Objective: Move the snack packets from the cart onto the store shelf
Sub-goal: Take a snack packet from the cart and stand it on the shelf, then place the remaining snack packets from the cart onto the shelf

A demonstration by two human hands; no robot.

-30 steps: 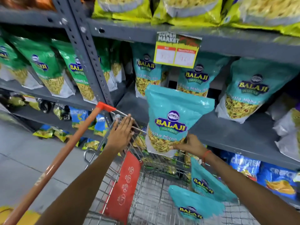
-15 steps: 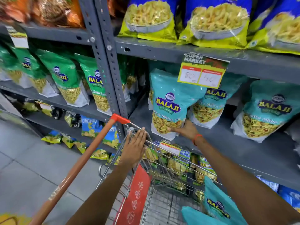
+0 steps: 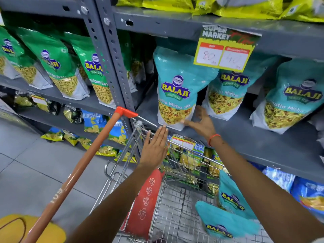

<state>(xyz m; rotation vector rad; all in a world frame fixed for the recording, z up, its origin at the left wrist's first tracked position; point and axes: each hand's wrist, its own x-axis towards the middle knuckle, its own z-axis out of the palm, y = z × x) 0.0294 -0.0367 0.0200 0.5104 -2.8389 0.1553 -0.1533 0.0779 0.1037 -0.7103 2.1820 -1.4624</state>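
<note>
Teal packet (image 3: 175, 88) stands upright on the shelf (image 3: 245, 137), my right hand (image 3: 201, 123) released beside its base, left hand (image 3: 155, 146) flat, empty on the cart (image 3: 149, 127) rim; next I'd grab another below.

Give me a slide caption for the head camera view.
Right hand open beside a teal snack packet standing on the grey shelf; left hand over the cart rim.

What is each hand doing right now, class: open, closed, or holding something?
Left hand: open, fingers flat, over the cart rim, holding nothing.
Right hand: open, fingers spread beside the teal packet on the shelf, not gripping it.
</note>
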